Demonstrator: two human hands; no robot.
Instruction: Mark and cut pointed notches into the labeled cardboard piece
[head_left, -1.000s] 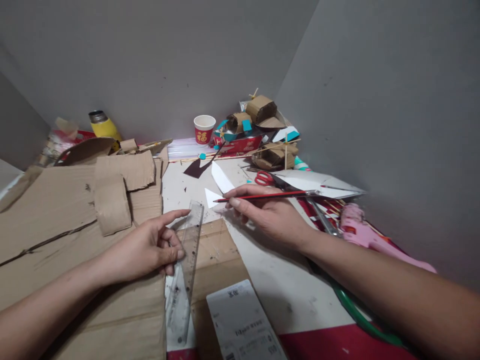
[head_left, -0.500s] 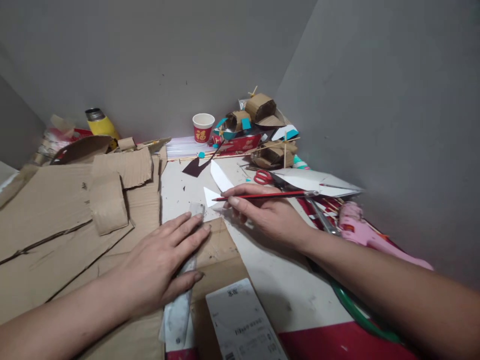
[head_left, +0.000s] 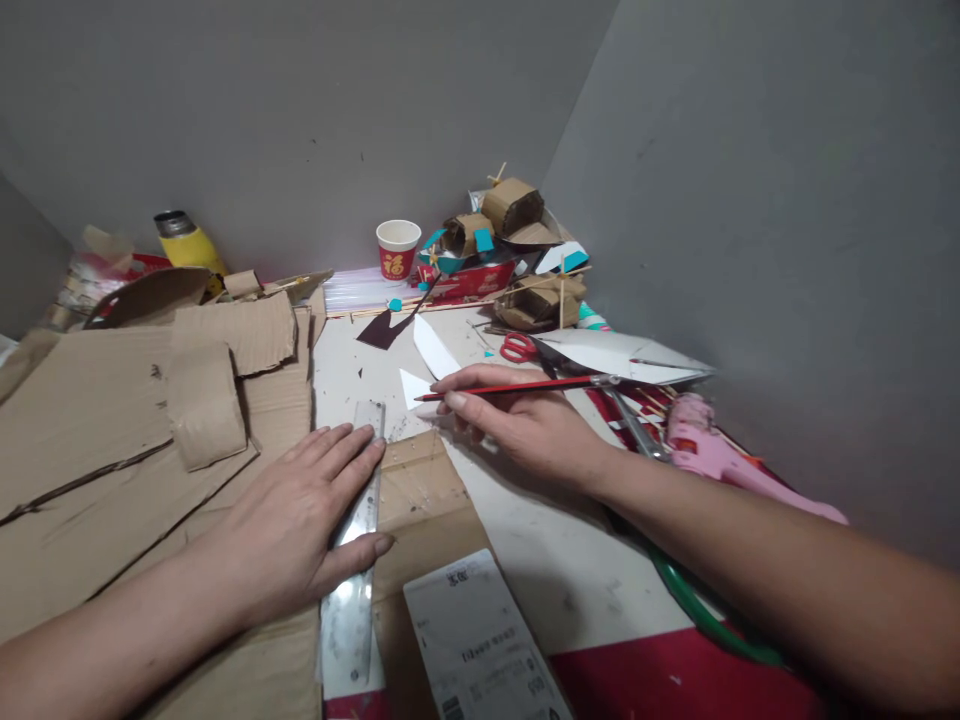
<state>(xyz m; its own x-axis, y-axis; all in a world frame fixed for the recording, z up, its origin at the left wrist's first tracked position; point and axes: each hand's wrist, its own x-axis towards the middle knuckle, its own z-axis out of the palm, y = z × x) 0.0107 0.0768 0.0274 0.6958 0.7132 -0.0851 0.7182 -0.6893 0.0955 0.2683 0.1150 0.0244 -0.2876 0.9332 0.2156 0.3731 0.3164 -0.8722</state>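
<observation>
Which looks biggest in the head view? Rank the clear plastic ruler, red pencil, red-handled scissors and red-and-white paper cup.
1. Clear plastic ruler, nearest the camera, so flattered.
2. Red pencil.
3. Red-and-white paper cup and red-handled scissors: alike, blades hidden, unranked.

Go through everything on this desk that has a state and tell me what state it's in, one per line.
left hand: flat, palm down, pressing the ruler
ruler: lying flat across the cardboard
right hand: holding the pencil
pencil: held nearly level, tip pointing left
paper cup: upright
yellow bottle: upright, capped
scissors: lying flat; blades hidden
cardboard sheet: flat, torn edges
</observation>
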